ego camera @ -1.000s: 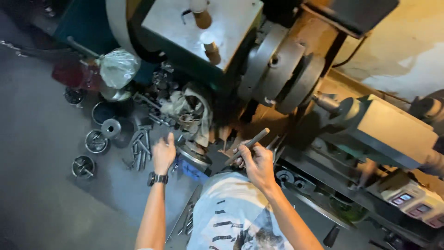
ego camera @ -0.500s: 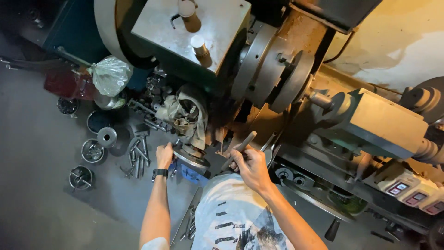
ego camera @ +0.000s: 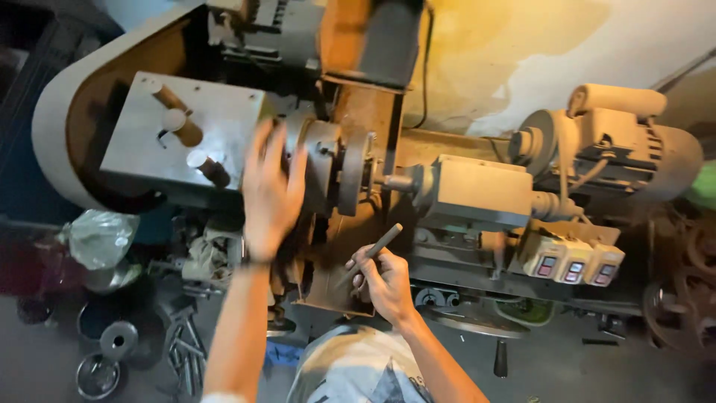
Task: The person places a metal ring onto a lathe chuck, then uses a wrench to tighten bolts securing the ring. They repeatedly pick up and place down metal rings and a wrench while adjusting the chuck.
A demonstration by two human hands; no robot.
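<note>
My left hand (ego camera: 272, 190) has come up from the parts below, fingers spread on the lathe chuck (ego camera: 328, 168); right hand (ego camera: 384, 280) stays clenched round the steel rod (ego camera: 373, 250), so chuck work begins.

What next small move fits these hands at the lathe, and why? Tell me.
Probably bring the metal rod in the right hand up toward the chuck. The left hand is spread flat on the chuck's side, as if to steady or turn it, while the rod sits below it, apart.

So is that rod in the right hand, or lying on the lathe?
In the right hand: fingers wrap the grey rod, its upper end free.
</note>
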